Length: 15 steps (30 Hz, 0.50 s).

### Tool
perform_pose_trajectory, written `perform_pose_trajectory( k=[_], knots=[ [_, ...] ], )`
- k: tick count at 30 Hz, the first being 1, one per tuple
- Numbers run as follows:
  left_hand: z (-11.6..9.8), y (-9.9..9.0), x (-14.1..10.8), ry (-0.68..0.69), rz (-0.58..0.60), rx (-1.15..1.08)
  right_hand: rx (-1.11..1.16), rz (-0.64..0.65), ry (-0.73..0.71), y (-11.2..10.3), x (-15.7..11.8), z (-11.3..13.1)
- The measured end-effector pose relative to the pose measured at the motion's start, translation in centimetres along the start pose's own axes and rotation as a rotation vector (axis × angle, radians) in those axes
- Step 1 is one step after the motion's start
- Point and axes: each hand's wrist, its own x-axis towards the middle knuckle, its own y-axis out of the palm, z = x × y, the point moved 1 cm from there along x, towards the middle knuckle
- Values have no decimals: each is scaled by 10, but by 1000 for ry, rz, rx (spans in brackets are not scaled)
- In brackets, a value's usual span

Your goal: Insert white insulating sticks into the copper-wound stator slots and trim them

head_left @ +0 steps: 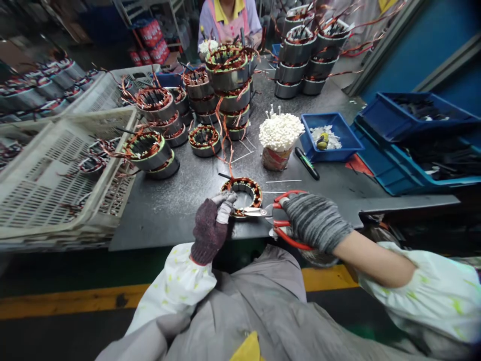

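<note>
A motor stator (246, 193) with copper windings lies near the front edge of the dark worktable (180, 195). My left hand (211, 226), in a dark purple knit glove with pale fingertips, grips the stator's near rim. My right hand (313, 220), in a grey striped glove, holds red-handled scissors (276, 213). The scissor blades point left and reach the stator's near edge, close to my left fingertips.
Stacks of wound stators (225, 85) fill the table's middle and far end. A cup of white ties (280, 138), a black marker (307, 163) and blue bins (330, 136) stand to the right. White perforated crates (56, 170) sit left. Another person (229, 20) works opposite.
</note>
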Motion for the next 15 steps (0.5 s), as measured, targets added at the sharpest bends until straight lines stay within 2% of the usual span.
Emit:
perform_pose_trajectory(
  k=[2,5,7,10,12,15],
  knots=[
    [2,0,-1,7,-1,3,-21,36,-10,-2,3,4],
    [-1,-4,-2,39,13,23,-46,160,45,0,8,-1],
    [-10,-8,-2,128,29,102,-33,186,130,4,14,-12],
    [-29,-9,2,323,92,312,-50,167,304,10,26,-36],
    [-38,-2,7,389,180,422,-68,133,384,14,31,-48],
    [-40,14,18,387,336,518,-11,-89,332,20,33,-47]
  ],
)
